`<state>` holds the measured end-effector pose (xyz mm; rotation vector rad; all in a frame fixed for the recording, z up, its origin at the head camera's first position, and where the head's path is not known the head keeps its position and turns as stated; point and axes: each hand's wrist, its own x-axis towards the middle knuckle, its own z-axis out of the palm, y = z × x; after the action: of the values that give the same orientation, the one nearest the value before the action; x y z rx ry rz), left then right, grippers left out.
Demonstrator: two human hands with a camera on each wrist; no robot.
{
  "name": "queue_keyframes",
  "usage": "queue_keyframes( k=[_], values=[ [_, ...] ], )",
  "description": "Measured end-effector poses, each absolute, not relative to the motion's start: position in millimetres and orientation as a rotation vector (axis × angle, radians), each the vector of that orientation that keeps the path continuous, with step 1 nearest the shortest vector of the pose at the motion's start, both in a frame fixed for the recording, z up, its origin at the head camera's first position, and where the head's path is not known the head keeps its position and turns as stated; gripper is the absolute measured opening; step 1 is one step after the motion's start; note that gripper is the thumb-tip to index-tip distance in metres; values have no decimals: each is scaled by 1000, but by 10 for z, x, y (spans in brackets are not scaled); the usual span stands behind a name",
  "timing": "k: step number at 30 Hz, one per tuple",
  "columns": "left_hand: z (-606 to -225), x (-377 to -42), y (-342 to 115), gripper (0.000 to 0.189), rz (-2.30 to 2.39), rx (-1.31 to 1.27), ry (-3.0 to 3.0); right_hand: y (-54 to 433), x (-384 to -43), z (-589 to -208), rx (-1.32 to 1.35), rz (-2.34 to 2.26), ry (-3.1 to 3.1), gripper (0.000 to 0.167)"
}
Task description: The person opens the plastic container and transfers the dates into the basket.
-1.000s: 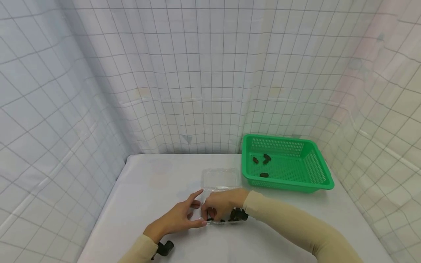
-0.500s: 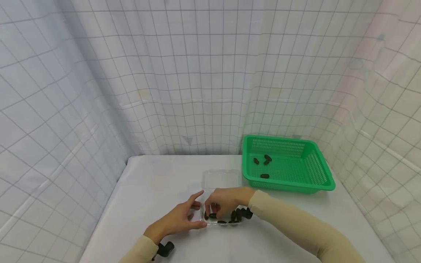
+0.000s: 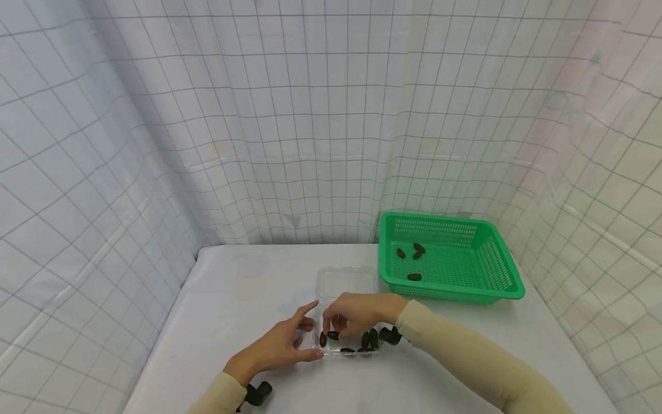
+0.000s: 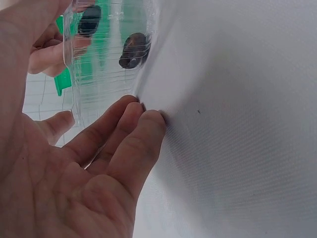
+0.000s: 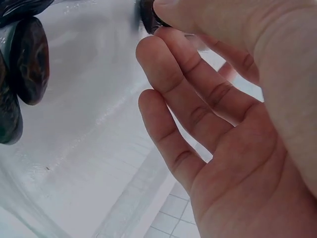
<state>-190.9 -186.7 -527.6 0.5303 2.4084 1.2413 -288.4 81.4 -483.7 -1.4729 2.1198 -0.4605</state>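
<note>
A hinged clear plastic box (image 3: 336, 347) lies with its lid (image 3: 345, 282) folded back, several dark, glossy dates inside. My right hand (image 3: 359, 314) reaches into it from above, thumb and fingertips pinching one date (image 5: 147, 18). Just left of that, another date (image 4: 132, 50) lies along the box's left wall. More dates (image 3: 373, 337) sit in the right part, and one (image 3: 347, 350) is by the front wall. My left hand (image 3: 276, 347) rests at the box's left side, fingers extended, fingertips at the wall's foot and thumb at the front corner.
Behind and to the right stands a green plastic basket (image 3: 450, 292) with several dates (image 3: 414, 277) in it. The table cover (image 3: 248, 287) is white, and grid-patterned curtains (image 3: 320, 144) hang at the back and both sides.
My right hand has drawn up and slightly right inside the box, uncovering the dates beneath it. The date it pinches has moved slightly away from the front wall. My left hand stays put.
</note>
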Motion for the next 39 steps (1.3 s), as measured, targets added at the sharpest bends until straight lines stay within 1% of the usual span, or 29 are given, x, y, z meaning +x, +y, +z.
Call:
queue_keyframes(
  k=[8, 20, 39],
  values=[
    [-5296, -1912, -1872, 113, 1221, 526, 2414, 924, -2878, -4837, -1477, -568, 2157, 26],
    [-5289, -1908, -1866, 114, 1221, 525, 2424, 1105, -2866, -4726, -1485, -669, 2201, 25],
    [-5302, -1896, -1852, 114, 1216, 515, 2441, 1294, -2941, -4642, -1509, -787, 2209, 25]
  ],
)
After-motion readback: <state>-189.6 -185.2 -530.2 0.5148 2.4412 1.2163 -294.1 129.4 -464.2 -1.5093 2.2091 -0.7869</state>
